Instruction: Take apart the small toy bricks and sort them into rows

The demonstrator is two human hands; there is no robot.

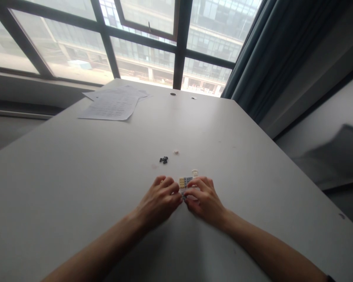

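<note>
My left hand and my right hand meet near the middle of the white table. Between their fingertips is a small grey building-brick piece, mostly covered by the fingers, which are closed on it from both sides. Just beyond it lie a tan studded brick piece and a blue-grey studded piece, side by side. My right fingers partly cover the blue-grey one. A cream-coloured piece with a curved outline sits behind my right hand.
A little pile of black pieces and a small white piece lie farther out on the table. Printed paper sheets rest at the far left. Windows and a dark curtain stand behind the table.
</note>
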